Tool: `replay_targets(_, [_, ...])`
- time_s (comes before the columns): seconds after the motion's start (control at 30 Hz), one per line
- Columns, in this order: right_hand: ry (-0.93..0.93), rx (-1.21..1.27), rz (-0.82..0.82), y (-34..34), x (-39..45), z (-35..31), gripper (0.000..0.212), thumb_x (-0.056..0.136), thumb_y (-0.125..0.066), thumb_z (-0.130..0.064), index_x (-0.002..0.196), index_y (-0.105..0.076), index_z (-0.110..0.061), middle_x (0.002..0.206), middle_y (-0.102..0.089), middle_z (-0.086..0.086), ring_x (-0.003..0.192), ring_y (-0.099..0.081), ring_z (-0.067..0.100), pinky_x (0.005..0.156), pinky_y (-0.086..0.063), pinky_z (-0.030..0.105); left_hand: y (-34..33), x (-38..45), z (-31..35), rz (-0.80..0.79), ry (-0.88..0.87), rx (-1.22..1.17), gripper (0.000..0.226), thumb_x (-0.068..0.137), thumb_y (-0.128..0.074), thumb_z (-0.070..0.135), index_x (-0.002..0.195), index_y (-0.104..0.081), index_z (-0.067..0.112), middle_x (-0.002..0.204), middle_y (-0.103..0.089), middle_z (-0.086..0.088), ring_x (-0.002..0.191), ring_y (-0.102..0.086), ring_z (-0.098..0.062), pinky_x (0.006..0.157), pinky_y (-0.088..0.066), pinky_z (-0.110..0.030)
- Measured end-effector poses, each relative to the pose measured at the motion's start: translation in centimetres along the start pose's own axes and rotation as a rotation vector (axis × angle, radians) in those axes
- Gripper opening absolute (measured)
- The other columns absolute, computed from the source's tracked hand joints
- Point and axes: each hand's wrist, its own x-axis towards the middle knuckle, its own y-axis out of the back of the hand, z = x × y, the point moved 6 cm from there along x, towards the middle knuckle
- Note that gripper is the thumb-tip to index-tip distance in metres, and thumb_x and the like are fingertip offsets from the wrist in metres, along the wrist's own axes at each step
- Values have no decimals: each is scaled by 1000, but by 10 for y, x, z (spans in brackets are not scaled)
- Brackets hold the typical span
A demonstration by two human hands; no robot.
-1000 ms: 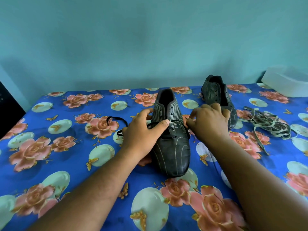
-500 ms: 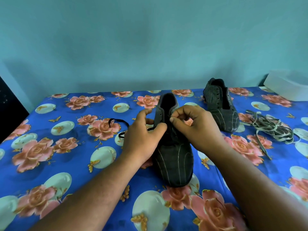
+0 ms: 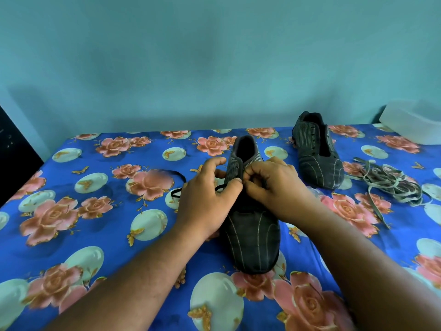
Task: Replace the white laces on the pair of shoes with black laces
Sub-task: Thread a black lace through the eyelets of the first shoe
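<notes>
A dark striped shoe (image 3: 253, 237) lies in the middle of the bed, toe towards me. My left hand (image 3: 207, 197) grips its left side by the eyelets, thumb over the lace area. My right hand (image 3: 274, 187) pinches the black lace (image 3: 177, 191) over the shoe's tongue, right against the left thumb. The lace's free end loops out to the left on the sheet. The second dark shoe (image 3: 317, 151) stands unlaced at the back right. A tangle of pale removed laces (image 3: 391, 185) lies to its right.
A blue floral bedsheet (image 3: 83, 235) covers the bed, which meets a teal wall behind. A white container (image 3: 415, 120) sits at the back right corner. A dark object (image 3: 14, 149) stands at the left edge.
My right hand moved from the shoe's right side over its tongue and now pinches the lace beside my left thumb. My left hand stayed on the shoe.
</notes>
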Motion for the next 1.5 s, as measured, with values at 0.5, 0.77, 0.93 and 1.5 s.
replay_targets(0.5, [24, 82, 94, 0, 1, 3, 11, 91, -67, -39, 84, -61, -44, 79, -56, -21, 92, -46, 12, 85, -45, 49, 10, 12, -5, 63, -274, -86, 19, 87, -70, 33, 98, -80, 22, 94, -76, 13, 92, -70, -5, 83, -57, -36])
replay_targets(0.77, [15, 137, 189, 9, 5, 13, 31, 99, -43, -49, 124, -62, -45, 98, -51, -21, 103, -54, 15, 92, -47, 54, 11, 17, -16, 13, -110, -238, 6, 95, -71, 21, 94, -76, 22, 90, -77, 5, 83, -72, -17, 78, -58, -43])
replay_targets(0.93, [-9, 111, 97, 8, 7, 23, 34, 98, -37, -51, 125, -58, -50, 92, -49, -20, 102, -53, 17, 94, -46, 55, 11, 23, -24, -60, -70, -367, 8, 98, -66, 15, 100, -74, 13, 98, -78, 0, 94, -74, -16, 86, -57, -28])
replay_targets(1.5, [1, 105, 59, 6, 8, 31, 24, 98, -38, -52, 116, -52, -58, 99, -57, -14, 104, -52, 20, 93, -46, 54, 15, 33, -36, -35, -132, -242, 23, 96, -65, 41, 119, -64, 35, 121, -64, 16, 115, -59, -6, 98, -47, -29])
